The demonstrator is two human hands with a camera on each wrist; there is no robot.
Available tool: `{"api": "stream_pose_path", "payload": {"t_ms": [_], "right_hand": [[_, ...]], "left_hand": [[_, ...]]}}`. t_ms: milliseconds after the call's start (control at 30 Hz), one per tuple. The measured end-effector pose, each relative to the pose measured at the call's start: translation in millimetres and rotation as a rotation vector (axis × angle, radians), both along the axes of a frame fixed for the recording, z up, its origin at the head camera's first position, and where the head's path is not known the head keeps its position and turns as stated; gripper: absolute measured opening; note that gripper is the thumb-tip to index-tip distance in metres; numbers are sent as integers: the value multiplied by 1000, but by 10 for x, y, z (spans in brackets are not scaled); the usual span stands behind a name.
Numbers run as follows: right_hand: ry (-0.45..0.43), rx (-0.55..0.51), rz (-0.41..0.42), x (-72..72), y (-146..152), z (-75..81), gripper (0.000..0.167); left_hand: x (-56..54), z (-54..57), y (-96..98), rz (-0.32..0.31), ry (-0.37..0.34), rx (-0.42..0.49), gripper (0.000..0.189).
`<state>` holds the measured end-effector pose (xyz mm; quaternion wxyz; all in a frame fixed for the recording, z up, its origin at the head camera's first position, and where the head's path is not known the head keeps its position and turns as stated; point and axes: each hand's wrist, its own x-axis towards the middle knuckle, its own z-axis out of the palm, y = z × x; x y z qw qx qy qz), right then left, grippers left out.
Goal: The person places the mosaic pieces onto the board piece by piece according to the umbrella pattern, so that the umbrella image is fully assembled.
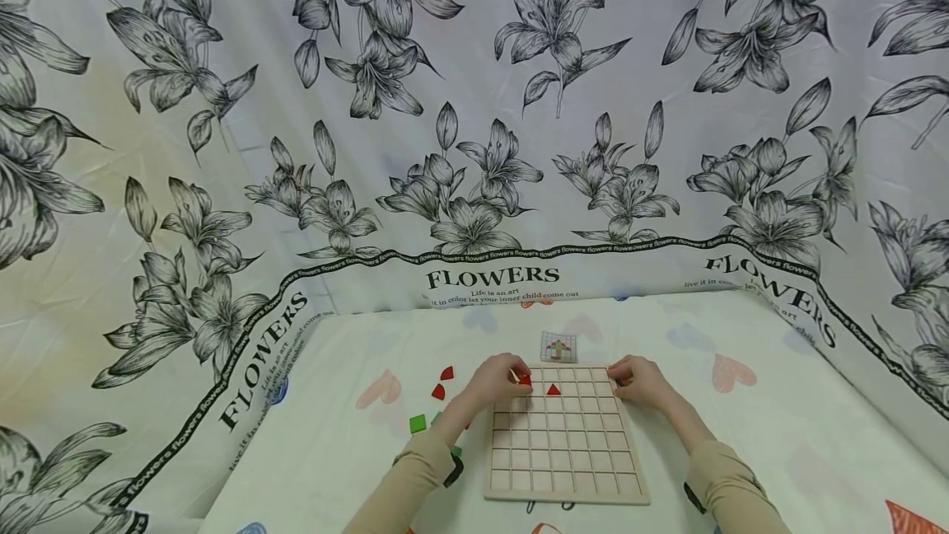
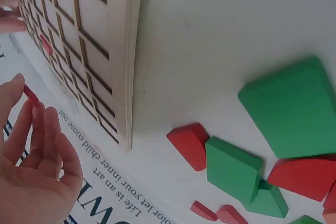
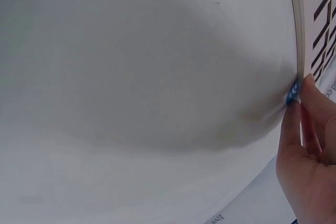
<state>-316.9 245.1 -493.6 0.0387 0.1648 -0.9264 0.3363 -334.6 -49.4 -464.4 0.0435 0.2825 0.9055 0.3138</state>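
Note:
A wooden board [image 1: 567, 496] with a raised square grid lies on the table in front of me. My left hand [image 1: 495, 381] pinches a thin red piece [image 2: 31, 95] between thumb and fingertip, over the board's far left corner. One red triangle [image 1: 553, 391] sits in the grid, a little right of that hand. At the far right corner, my right hand [image 1: 642, 381] grips the board's edge between thumb and fingers. A small shiny blue patch [image 3: 293, 93] shows at those fingertips in the right wrist view; I cannot tell what it is.
Just beyond the board lies a small picture card [image 1: 558, 347] with a gridded figure. Left of the board are loose red quarter-round pieces [image 1: 447, 372] and green squares [image 1: 418, 423], partly behind the left forearm. A flower-printed curtain [image 1: 474, 188] hangs behind the heart-patterned tablecloth [image 1: 334, 452].

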Motion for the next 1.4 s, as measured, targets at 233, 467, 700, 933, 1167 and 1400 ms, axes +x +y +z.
{"api": "stream_pose_path", "payload": {"t_ms": [233, 467, 700, 933, 1167, 1400], "right_hand": [[-9, -12, 2, -1, -1, 3, 31], [-14, -16, 1, 4, -4, 8, 31], [1, 1, -3, -6, -7, 3, 31], [5, 13, -1, 8, -11, -1, 31], [-4, -2, -4, 9, -16, 11, 31], [8, -6, -9, 13, -8, 25, 30]], "left_hand": [[41, -58, 98, -11, 5, -90, 18], [38, -165, 156, -27, 44, -161, 16], [69, -179, 206, -44, 86, -215, 16], [64, -183, 245, -53, 80, -248, 17], [51, -219, 213, -82, 127, -226, 17], [81, -173, 232, -42, 88, -255, 19]]}}
